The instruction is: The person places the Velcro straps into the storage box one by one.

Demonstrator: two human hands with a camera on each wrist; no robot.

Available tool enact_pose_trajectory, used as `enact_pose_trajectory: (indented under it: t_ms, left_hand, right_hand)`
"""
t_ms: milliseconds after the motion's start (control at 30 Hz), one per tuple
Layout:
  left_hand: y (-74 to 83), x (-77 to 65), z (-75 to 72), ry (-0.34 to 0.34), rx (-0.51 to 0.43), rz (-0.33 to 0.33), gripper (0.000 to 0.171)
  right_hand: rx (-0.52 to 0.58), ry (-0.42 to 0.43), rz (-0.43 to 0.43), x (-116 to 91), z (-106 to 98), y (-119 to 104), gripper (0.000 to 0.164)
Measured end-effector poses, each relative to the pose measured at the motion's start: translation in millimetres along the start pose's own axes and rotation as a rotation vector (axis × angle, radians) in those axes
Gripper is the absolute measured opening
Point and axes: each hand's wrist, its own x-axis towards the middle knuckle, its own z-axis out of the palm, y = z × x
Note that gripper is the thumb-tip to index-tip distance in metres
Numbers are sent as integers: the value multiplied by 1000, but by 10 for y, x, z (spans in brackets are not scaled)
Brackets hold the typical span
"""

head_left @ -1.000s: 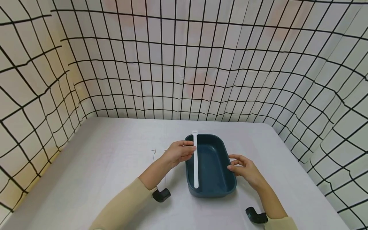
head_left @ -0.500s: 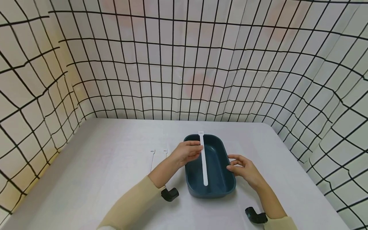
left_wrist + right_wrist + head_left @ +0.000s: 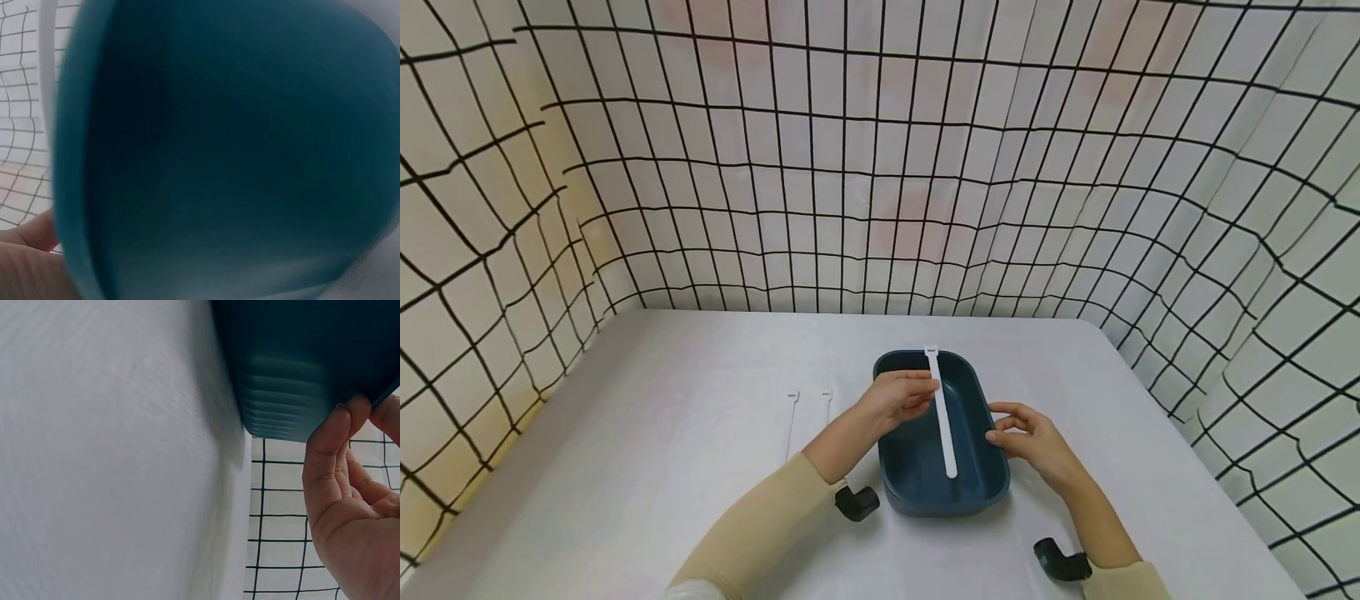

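Observation:
My left hand (image 3: 898, 402) pinches a flat white cable tie (image 3: 946, 425) near its slotted head, holding it lengthwise over a dark blue plastic tub (image 3: 887, 475). The tie's rounded tail slants toward the near right of the tub's interior. In the left wrist view the tub's wall (image 3: 72, 156) fills most of the picture, with the pale tie (image 3: 47, 69) blurred at the left. My right hand (image 3: 1033, 442) grips the tub's right rim; in the right wrist view its fingers (image 3: 328, 440) lie against the outer wall and the thumb is at the rim.
Two more white ties (image 3: 792, 421) lie on the white table (image 3: 700, 400) left of the tub, showing only as faint outlines. Black wire mesh (image 3: 865, 167) encloses the back and sides. A black wrist mount (image 3: 857, 503) hangs at the left cuff, another (image 3: 1062, 562) at the right.
My left hand has carried the cable tie rightward, from the tub's left side to over its middle, and the tie's tail has swung right. The right hand keeps its grip on the rim.

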Motion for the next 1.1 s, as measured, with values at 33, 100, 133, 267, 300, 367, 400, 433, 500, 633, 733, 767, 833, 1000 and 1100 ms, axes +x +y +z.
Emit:
enact_pose_trajectory:
  t_ms: [33,100,133,267,300,367,400,433,500,633,733,767,833,1000,1100]
  left_hand:
    - [-5,7,7,4,-5,-5,28]
    - [-20,25,20,13,-7,-6,28]
    - [-28,33,27,18,-4,-7,28]
    - [-64,80,61,45,37,-15,27]
    - [-74,93,68,51,50,-24,27]
    - [-95,125,80,64,74,-35,27]
    - [-103,134,85,69,82,-40,26]
    - [-112,146,88,69,89,-42,26]
    - [-128,161,101,69,103,-46,26]
    - [-152,180,130,67,125,-56,23]
    - [-177,190,144,72,144,-77,22]
    - [-187,195,147,74,150,-86,22]
    - [-207,201,154,78,164,-98,21]
    - [-253,216,180,75,200,-107,21]
    - [-276,228,207,64,220,-97,21]
  right_hand:
    - [4,0,0,-1,4,-4,53]
    - [4,0,-1,-4,7,-8,53]
    - [1,-2,-4,-4,7,-8,54]
    - [1,5,0,5,7,-3,54]
    - [2,5,0,8,8,-2,54]
    - [3,6,4,11,12,1,54]
    - [5,7,7,11,16,0,54]
    - [8,6,7,6,19,-1,54]
    - [8,8,16,1,26,-4,54]
    - [10,12,25,-4,33,-4,54]
    - [11,16,25,-1,33,-3,54]
    - [10,17,25,0,33,-3,53]
    - [7,20,25,-1,33,-7,53]
    - [-2,24,30,-8,28,-16,52]
    - [-1,25,30,-11,20,-15,52]
